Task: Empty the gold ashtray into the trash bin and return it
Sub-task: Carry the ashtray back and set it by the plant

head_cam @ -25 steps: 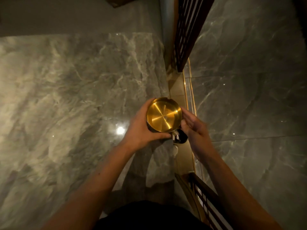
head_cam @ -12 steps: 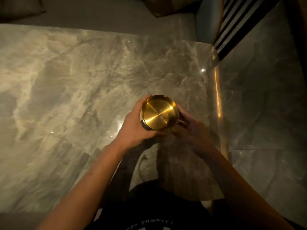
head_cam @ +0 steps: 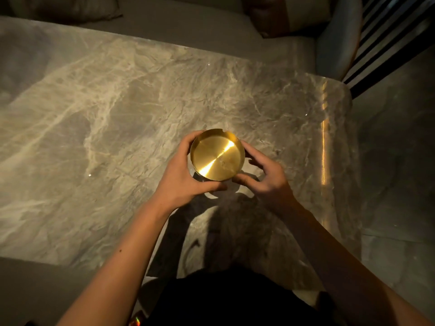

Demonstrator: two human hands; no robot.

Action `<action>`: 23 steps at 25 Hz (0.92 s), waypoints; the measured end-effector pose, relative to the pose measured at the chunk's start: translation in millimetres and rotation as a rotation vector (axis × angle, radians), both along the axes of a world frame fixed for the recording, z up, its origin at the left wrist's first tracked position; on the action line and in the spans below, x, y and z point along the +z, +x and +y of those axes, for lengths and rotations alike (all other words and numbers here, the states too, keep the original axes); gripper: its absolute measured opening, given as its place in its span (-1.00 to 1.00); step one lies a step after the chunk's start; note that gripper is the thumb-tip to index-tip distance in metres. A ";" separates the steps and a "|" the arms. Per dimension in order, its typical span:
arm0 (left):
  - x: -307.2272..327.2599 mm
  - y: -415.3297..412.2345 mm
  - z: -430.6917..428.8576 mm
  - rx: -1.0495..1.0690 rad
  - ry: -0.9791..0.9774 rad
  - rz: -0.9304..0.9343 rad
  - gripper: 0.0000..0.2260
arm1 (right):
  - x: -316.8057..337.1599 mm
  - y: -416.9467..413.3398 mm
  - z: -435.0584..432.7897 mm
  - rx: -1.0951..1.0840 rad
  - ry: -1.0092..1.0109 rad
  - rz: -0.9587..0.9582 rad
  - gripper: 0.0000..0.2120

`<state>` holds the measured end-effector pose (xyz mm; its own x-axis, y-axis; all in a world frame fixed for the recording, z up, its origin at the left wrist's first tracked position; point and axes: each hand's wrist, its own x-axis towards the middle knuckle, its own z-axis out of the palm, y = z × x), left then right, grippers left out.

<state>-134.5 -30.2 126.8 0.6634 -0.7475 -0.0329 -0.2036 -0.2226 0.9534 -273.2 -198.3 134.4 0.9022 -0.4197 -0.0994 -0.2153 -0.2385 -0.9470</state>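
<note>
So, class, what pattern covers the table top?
Grey-beige marble veining on the table top, clearest in the head view.

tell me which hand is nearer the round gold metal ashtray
Left. The left hand wraps the round gold metal ashtray, gripping its left side and near rim. The right hand sits beside its right edge, fingers curled, contact unclear.

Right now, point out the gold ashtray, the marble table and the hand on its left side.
gold ashtray (head_cam: 217,156): head view, middle of its shiny inner floor.
marble table (head_cam: 113,118): head view, bare veined top.
left hand (head_cam: 182,175): head view, back of the hand.
</note>
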 end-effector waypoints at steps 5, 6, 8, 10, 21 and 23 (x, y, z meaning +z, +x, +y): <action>9.6 -9.1 0.9 -0.023 0.042 -0.028 -0.09 | -3.4 -13.5 -11.6 0.059 0.046 -0.007 -0.36; 11.6 -11.5 -2.4 -0.020 0.049 -0.045 -0.08 | -4.5 -16.6 -15.9 0.071 0.061 -0.001 -0.36; 14.4 -19.5 -10.9 0.004 0.060 -0.083 -0.08 | -7.5 -21.5 -26.3 0.080 0.083 0.027 -0.35; 15.1 -27.8 -17.8 0.038 0.056 -0.099 -0.09 | -11.9 -23.6 -34.1 0.066 0.074 0.024 -0.34; 7.1 -5.2 32.3 0.141 0.064 -0.068 -0.07 | -18.5 16.9 8.8 0.110 0.041 0.036 -0.35; 5.4 19.0 54.7 0.126 0.053 -0.059 -0.07 | -20.2 38.2 31.7 0.105 0.066 0.022 -0.34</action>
<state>-115.4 24.5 132.2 0.7539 -0.6564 -0.0279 -0.2265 -0.2995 0.9268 -235.0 -166.6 114.3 0.9381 -0.3149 -0.1444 -0.2136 -0.1977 -0.9567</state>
